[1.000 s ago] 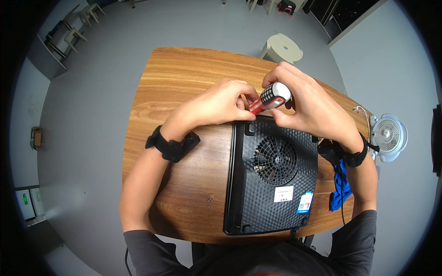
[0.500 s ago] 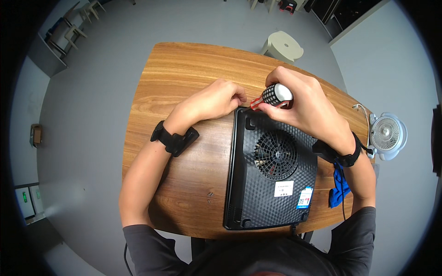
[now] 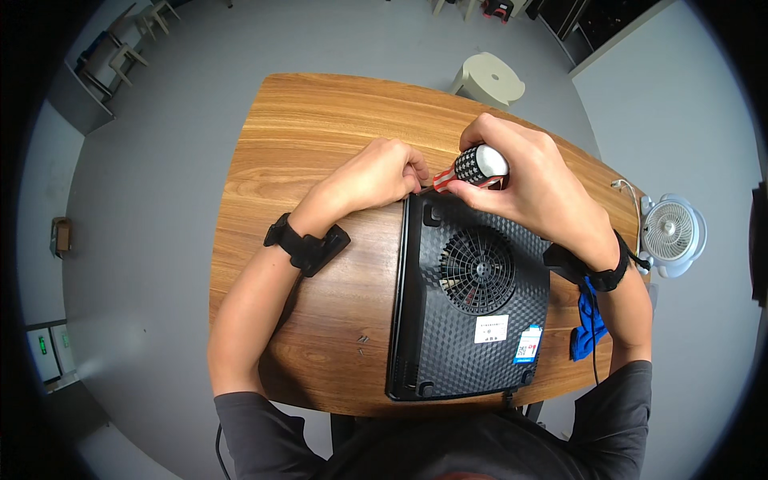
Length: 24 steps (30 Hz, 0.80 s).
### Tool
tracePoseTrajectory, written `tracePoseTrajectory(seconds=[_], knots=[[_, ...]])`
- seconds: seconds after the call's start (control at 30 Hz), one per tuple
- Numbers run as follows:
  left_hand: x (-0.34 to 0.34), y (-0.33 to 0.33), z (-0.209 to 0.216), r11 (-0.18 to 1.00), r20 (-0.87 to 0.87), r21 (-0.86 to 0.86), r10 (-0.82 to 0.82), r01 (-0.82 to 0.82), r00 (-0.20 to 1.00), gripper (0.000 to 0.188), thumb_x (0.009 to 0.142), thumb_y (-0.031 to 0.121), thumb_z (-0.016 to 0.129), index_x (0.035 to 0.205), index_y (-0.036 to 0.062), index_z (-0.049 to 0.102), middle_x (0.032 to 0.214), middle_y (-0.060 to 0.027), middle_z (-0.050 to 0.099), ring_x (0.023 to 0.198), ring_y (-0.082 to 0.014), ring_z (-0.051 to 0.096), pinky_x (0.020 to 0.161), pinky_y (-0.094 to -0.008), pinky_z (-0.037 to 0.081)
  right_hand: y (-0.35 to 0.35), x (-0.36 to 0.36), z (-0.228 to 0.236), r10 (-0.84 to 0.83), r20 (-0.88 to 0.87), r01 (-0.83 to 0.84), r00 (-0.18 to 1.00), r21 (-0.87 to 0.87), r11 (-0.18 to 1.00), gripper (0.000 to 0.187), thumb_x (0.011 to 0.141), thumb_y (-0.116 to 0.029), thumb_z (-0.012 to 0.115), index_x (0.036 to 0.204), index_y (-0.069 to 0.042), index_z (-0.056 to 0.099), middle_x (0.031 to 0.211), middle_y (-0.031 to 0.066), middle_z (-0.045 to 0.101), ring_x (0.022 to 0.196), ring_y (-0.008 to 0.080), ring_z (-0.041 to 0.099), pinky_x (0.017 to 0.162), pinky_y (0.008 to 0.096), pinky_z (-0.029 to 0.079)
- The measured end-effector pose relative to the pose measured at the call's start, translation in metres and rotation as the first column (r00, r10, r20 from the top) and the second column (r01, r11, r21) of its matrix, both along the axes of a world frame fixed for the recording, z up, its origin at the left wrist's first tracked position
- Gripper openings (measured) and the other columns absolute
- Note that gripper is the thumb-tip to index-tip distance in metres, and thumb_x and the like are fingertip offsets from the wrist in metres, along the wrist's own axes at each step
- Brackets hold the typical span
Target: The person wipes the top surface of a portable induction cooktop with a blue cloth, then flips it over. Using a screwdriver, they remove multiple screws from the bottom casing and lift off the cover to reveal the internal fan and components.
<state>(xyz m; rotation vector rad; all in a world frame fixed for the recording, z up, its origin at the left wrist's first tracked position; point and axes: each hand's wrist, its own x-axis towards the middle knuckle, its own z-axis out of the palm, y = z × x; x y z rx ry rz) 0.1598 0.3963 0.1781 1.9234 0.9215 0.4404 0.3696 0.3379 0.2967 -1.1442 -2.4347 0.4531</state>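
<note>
Stuck on the black device's underside below its fan grille: a white rectangular label (image 3: 490, 328). Just right of it, a smaller blue-and-white sticker (image 3: 528, 345) near the edge.

Both bare forearms come up from the lower edge and converge, each wrist wearing a black strap. The left hand (image 3: 380, 172) lies knuckles up, its fingers curled down and pinched together at the tips. The right hand (image 3: 524, 180) sits just beside it, fingers wrapped closed in a firm grip, thumb side turned toward the left hand's fingertips, wrist bent slightly inward.
</note>
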Motion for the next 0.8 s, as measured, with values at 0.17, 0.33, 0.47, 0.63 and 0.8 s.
tracePoseTrajectory(seconds=[0.17,0.33,0.47,0.63,0.8], knots=[[0.0,0.003,0.004,0.997,-0.055,-0.079,-0.017,0.013,0.998,0.026,0.089,-0.001,0.057,0.106,-0.0074,0.075,0.083,-0.0138,0.076,0.07,-0.0167,0.071,0.07,-0.0325,0.059,0.0,-0.001,-0.003,0.015,-0.007,-0.015,1.0,0.028,0.999,0.037,0.081,-0.016,0.086,0.101,-0.001,0.059,0.087,0.0137,0.065,0.076,0.0288,0.067,0.068,0.038,0.054],[0.004,0.006,0.009,0.985,-0.069,-0.17,-0.011,-0.001,0.998,0.029,0.088,-0.002,0.055,0.11,-0.0077,0.074,0.085,-0.0148,0.076,0.069,-0.0168,0.071,0.07,-0.0331,0.059,-0.003,-0.001,-0.001,0.006,0.0,-0.006,1.0,0.063,0.998,0.036,0.08,-0.015,0.086,0.1,-0.001,0.06,0.086,0.0133,0.066,0.077,0.0287,0.068,0.068,0.0378,0.055],[0.004,0.005,0.009,0.999,-0.118,-0.021,-0.033,0.031,0.992,0.03,0.087,-0.003,0.056,0.111,-0.0071,0.073,0.089,-0.0164,0.077,0.076,-0.0208,0.073,0.075,-0.0354,0.059,-0.002,0.001,0.008,-0.012,-0.024,0.014,1.0,0.08,0.997,0.037,0.08,-0.016,0.086,0.1,0.0,0.059,0.085,0.0171,0.066,0.076,0.0331,0.069,0.066,0.0395,0.055],[0.007,0.004,0.014,0.994,-0.175,0.083,-0.056,0.071,0.983,0.03,0.085,-0.002,0.059,0.111,-0.0066,0.073,0.094,-0.0176,0.078,0.086,-0.0279,0.075,0.081,-0.0394,0.058,0.0,0.006,0.01,-0.016,-0.047,0.022,0.999,0.13,0.991,0.037,0.08,-0.017,0.086,0.098,0.001,0.059,0.083,0.0175,0.066,0.072,0.0321,0.069,0.063,0.0384,0.055],[0.006,0.004,0.008,0.979,-0.133,0.166,-0.092,0.114,0.987,0.031,0.083,-0.001,0.058,0.109,-0.005,0.075,0.09,-0.0223,0.075,0.084,-0.035,0.074,0.08,-0.0413,0.058,0.0,0.009,0.009,-0.016,-0.052,0.022,0.999,0.12,0.993,0.037,0.08,-0.017,0.086,0.098,0.001,0.059,0.082,0.0166,0.066,0.071,0.0304,0.069,0.062,0.0373,0.055]])
